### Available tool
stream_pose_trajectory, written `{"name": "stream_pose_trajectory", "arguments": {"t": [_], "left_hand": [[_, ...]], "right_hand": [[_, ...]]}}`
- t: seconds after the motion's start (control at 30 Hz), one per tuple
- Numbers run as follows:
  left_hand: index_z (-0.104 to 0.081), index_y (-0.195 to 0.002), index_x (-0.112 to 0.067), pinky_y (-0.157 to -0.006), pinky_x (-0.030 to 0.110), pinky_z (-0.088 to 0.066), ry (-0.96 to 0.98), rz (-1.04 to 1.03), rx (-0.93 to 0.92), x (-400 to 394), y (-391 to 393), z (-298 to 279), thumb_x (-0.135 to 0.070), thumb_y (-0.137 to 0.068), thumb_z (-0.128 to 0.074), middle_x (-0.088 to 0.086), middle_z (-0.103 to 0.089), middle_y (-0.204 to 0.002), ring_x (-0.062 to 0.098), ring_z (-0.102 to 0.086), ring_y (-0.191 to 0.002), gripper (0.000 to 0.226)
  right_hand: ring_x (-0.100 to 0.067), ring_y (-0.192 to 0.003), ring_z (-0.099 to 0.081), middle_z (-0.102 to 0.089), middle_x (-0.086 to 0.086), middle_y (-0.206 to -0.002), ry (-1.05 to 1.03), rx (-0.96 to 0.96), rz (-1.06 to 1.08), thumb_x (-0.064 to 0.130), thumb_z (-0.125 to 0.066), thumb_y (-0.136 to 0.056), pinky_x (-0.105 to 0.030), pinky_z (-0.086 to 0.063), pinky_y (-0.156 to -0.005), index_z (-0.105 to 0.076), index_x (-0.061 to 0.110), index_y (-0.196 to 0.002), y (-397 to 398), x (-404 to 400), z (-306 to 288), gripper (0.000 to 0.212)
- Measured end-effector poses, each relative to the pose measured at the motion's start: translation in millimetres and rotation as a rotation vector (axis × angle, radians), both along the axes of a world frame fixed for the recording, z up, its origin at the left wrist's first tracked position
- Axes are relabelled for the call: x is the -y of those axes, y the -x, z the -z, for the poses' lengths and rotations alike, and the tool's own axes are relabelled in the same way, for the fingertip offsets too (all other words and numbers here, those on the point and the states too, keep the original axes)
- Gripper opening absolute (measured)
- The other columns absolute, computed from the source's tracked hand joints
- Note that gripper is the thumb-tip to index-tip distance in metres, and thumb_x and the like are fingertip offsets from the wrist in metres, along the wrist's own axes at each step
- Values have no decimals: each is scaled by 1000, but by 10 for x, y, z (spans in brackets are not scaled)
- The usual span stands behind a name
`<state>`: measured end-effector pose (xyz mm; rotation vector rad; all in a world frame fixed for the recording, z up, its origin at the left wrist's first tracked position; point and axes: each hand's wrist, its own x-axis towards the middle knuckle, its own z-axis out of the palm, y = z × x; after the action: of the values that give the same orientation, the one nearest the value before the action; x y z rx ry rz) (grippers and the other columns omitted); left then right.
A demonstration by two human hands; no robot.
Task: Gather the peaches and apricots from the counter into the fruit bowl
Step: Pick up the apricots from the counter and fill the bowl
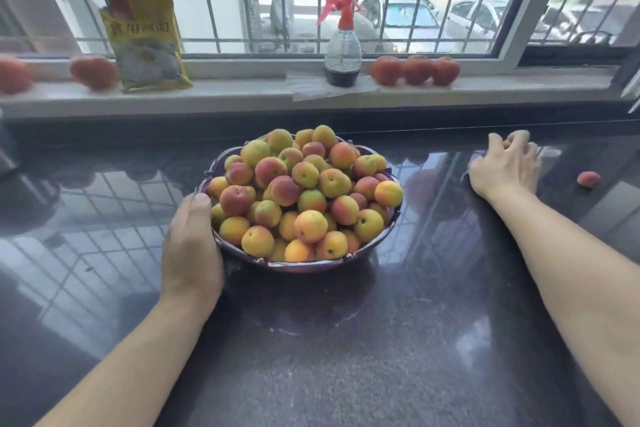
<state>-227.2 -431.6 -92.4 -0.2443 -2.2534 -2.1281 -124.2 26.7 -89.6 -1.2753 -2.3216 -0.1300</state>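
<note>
A purple fruit bowl (304,265) heaped with several yellow-red apricots and peaches stands at the middle of the dark counter. My left hand (191,243) grips the bowl's left rim. My right hand (506,166) rests far right on the counter, its fingers closed around a small apricot (507,143) that is mostly hidden. One more small reddish apricot (588,179) lies loose on the counter to the right of that hand.
On the window sill stand a yellow bag (147,42), a spray bottle (341,45) with a red trigger, three red peaches (417,70) at the right and two peaches (93,72) at the left. The counter (346,357) is dark, glossy stone.
</note>
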Motion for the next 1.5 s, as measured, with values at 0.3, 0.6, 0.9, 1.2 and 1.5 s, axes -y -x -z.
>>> {"name": "stream_pose_trajectory", "arguments": {"t": [0.3,0.6,0.9,1.2,1.5], "left_hand": [[-64,-87,-26,-81,40,-45,23,-31,-20,-18,-42,-43,-48,-98,-35,-8,-68,-90,14,-58,-87,38],[-63,-87,-26,-79,39,-45,37,-27,-27,-12,-64,-76,-44,-101,-35,-6,-66,-92,16,-57,-88,36],[-63,-91,-21,-73,32,-43,101,-20,-45,-5,-90,-105,-33,-114,-34,-4,-66,-93,8,-56,-86,38],[-66,-96,-19,-76,37,-44,102,-16,-50,-1,-66,-74,-38,-108,-34,-2,-68,-96,20,-59,-92,39],[-57,-80,-22,-72,32,-41,109,-75,-102,-42,-6,-24,-35,-101,-35,-6,-61,-83,15,-49,-76,34]], "right_hand": [[-43,-133,-34,-38,-23,-146,172,52,11,22,-36,-95,-51,-32,-111,-57,5,-129,-19,11,-31,43],[-35,-122,-55,-59,-16,-130,428,-225,-246,23,-55,-96,-42,-43,-108,-63,15,-131,-25,570,-334,37],[-12,-104,-55,-67,9,-103,367,-276,-944,28,-76,-88,-30,-45,-90,-73,25,-106,-44,2164,-820,19],[-1,-111,-61,-68,7,-120,745,-678,-856,32,-54,-103,-20,-47,-96,-70,29,-111,-70,1575,-684,18],[-35,-150,-9,-11,-13,-164,292,-66,-141,38,-51,-97,-49,-18,-120,-42,18,-149,-65,3,19,56]]}}
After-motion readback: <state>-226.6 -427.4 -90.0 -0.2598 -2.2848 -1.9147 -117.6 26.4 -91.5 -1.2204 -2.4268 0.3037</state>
